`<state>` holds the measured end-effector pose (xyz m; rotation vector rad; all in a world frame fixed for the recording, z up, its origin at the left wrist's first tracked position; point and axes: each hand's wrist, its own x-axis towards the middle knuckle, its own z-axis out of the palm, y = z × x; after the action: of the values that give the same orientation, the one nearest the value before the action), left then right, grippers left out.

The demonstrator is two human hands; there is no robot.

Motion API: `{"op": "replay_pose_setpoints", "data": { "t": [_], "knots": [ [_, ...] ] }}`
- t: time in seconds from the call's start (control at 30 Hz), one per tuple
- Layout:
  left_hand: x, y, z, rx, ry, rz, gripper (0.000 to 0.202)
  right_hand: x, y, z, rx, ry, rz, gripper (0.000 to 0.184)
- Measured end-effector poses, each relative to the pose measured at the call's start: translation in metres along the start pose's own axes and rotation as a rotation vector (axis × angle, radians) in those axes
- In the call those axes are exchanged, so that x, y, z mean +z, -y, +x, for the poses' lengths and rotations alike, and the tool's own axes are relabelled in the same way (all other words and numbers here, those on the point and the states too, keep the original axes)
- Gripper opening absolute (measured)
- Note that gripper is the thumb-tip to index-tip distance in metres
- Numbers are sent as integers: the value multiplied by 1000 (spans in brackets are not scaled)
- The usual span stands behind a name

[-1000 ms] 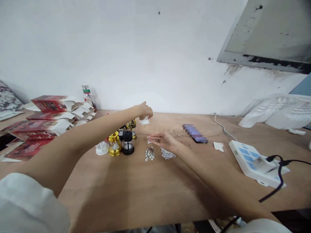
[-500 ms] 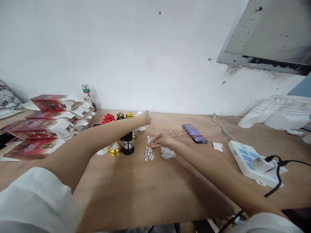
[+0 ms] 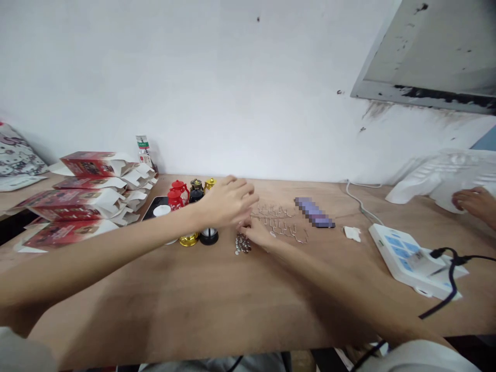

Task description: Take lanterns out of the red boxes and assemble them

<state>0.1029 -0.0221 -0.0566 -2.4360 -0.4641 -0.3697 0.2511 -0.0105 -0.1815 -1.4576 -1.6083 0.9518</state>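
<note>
Frankly, your blurred left grip (image 3: pixel 228 200) is partly hiding your right grip (image 3: pixel 260 236) beside the batteries (image 3: pixel 242 244); whether either is pinching anything cannot be told.

I am seeing a pile of little discs (image 3: pixel 242 244) gleaming silver-grey on the tabletop (image 3: pixel 217 305), which is showing a light brown wood grain. A red lantern (image 3: pixel 176 196), a black lantern (image 3: pixel 196 193) and a gold lantern (image 3: pixel 189 239) are standing out. The stacked boxes (image 3: pixel 89 165) are showing red printed faces with white flaps, and the white device (image 3: pixel 411 258) is carrying blue squares beside a black cable (image 3: pixel 449 289).
</note>
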Motion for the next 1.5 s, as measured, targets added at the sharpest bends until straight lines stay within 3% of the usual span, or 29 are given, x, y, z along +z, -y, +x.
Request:
{"op": "replay_pose_setpoints", "data": {
  "t": [0.17,0.23,0.33,0.57,0.67,0.77,0.9,0.97,1.1,1.2,1.33,1.5],
  "knots": [
    [17,-40,-82,-44,-299,-135,11,15,-5,-23,-97,-51,-103,10],
    [25,-52,-105,-10,-343,-140,11,21,-8,-32,-190,-75,-214,15],
    [36,-65,-120,-7,-336,-197,11,26,-14,-38,-330,-73,-359,20],
    [57,-79,-108,-46,-314,-333,10,24,-26,-28,-628,-97,-622,12],
    [64,-83,-105,-41,-213,-397,18,23,-28,-22,-685,-115,-700,16],
    [69,-85,-104,-79,-66,-516,16,22,-22,-21,-715,-226,-694,16],
    [72,-85,-103,-105,43,-658,17,19,6,-21,-842,-361,-543,20],
    [72,-85,-103,-118,68,-686,20,17,26,-19,-949,-297,-550,30],
    [69,-85,-101,-171,116,-701,24,14,58,-8,-1131,-78,-903,54],
    [67,-85,-100,-209,141,-706,27,12,65,1,-1244,-39,-1137,49],
    [68,-84,-99,-252,149,-690,25,6,57,5,-1376,-202,-1282,26],
    [69,-82,-99,-403,138,-788,18,-15,30,0,-1381,-462,-1222,20]
  ]
}}
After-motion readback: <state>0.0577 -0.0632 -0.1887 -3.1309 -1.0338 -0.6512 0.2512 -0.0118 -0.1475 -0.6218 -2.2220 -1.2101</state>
